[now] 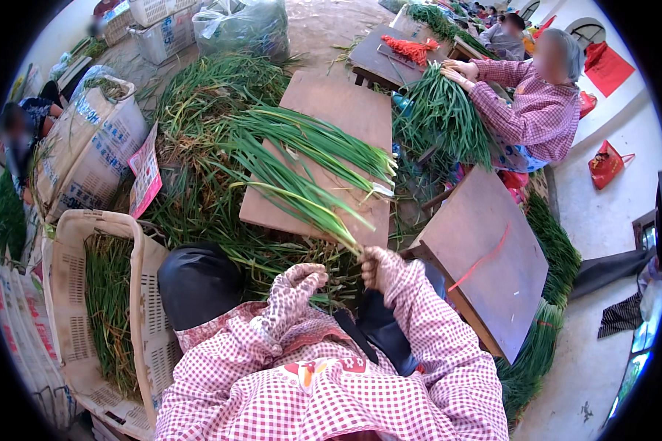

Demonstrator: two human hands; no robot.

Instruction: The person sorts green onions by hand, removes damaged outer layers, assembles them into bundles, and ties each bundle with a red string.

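Beyond checked smock [360, 404], gripped green stalks [316, 211] by near end in right hand [379, 269], slanting forward-left over table [331, 95]; curled left hand [299, 285] loosely, farther off, with contents unclear.

Beyond the fingers [369, 273] of the right hand [381, 270], a brown table [338, 95] bears green stalks [324, 151]; rightward, a second table [504, 290] carries red string [485, 262].

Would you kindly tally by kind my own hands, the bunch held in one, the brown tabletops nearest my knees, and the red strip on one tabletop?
Hands: 2, left hand and right hand
Held bunch of long green stalks: 1, in the right hand
Brown tabletops: 2, front tabletop and right tabletop
Red strip: 1
Total: 6
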